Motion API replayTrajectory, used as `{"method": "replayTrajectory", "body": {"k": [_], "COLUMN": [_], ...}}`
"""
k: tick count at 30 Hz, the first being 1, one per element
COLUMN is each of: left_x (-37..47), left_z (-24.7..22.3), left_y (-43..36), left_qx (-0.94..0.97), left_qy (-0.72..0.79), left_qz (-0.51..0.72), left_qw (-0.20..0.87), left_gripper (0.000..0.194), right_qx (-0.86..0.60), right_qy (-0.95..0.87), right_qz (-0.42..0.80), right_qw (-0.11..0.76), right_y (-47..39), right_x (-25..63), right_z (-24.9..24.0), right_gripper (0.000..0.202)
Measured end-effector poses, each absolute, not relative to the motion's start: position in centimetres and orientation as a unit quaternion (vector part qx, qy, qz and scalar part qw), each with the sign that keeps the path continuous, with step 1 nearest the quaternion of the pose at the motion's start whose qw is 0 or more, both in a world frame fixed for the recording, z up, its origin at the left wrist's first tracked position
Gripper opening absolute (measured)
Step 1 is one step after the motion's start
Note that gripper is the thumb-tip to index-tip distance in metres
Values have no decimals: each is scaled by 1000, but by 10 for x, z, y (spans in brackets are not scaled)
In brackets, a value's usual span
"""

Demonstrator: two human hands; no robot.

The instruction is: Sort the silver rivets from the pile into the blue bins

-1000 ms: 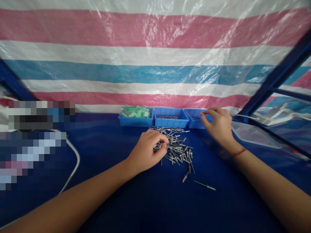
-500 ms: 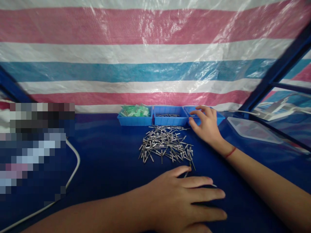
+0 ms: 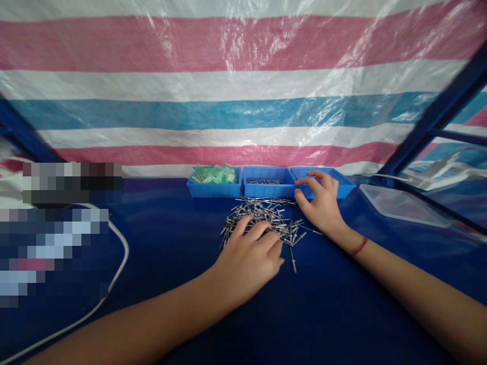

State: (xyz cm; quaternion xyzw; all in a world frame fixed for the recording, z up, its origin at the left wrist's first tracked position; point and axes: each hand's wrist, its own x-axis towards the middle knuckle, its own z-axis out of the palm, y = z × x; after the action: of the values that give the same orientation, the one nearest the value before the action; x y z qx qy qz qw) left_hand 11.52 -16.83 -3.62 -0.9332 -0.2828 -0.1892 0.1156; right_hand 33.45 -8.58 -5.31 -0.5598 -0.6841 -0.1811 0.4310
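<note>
A loose pile of silver blind rivets (image 3: 262, 207) lies on the dark blue table. Over its near side is my left hand (image 3: 249, 258), palm down, with fingers bent and a little apart, the tips at the rivets. A single rivet (image 3: 293, 259) lies just right of that hand. My right hand (image 3: 322, 205) is at the front of the right blue bin (image 3: 344, 189), its fingers apart and curved over the rim; I see nothing held in it. The middle blue bin (image 3: 268, 190) has rivets lying inside.
Beside them, the left blue bin (image 3: 215, 190) holds green and clear plastic packets (image 3: 215, 174). A translucent lid (image 3: 399, 205) lies at the right, near a white power strip (image 3: 429, 172). A white cable (image 3: 124, 243) curves along the left. Striped sheeting (image 3: 228, 114) hangs behind.
My left hand has moved from the near table up and left onto the rivet pile, its spread fingers now bent. Some rivets at the pile's right side have shifted. My right hand has barely moved.
</note>
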Motion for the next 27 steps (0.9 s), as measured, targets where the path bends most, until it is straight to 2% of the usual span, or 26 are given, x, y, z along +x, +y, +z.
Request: {"method": "replayTrajectory", "body": {"k": [12,20,27], "left_x": [108,107,107], "left_z": [-33,-32,-33], "left_y": [-154,-151,-152], "left_qx": [-908,-899,-905], "left_qy": [-362,-390,-383], "left_qz": [-159,-180,-151], "left_qw": [141,88,105], "left_gripper": [17,18,23], "right_qx": [-506,-490,-486], "right_qy": [-722,-743,-748], "right_qz": [-167,-152,-146], "right_qw": [443,429,428], "right_y": [-92,-97,-97], "right_x": [326,322,322], "right_z": [-50,-46,-47], "right_gripper": [11,11,10]}}
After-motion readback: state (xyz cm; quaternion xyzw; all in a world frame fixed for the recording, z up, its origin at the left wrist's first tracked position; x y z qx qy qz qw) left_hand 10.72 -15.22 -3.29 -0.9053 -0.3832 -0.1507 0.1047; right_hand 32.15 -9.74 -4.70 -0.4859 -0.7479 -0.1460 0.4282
